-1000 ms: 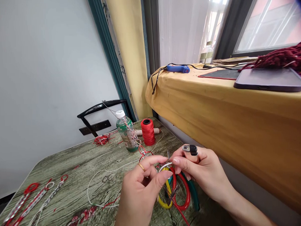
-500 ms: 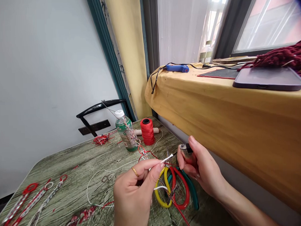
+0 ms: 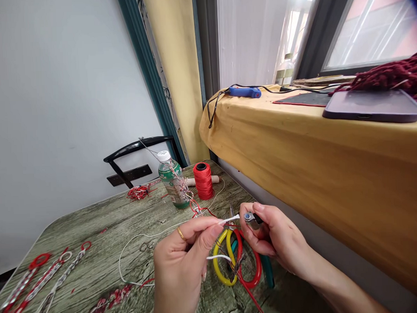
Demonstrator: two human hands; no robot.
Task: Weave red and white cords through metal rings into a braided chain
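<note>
At left, three plaited braids (image 3: 68, 271) lie on the bench (image 3: 94, 224), one with its tails loose. The left hand (image 3: 181, 262) pinches a white cord (image 3: 230, 219) near its splayed tip, which looks unscorched. Just beside that tip, the right hand (image 3: 279, 234) grips a lighter (image 3: 254, 221); whether it is lit, I cannot tell.
</note>
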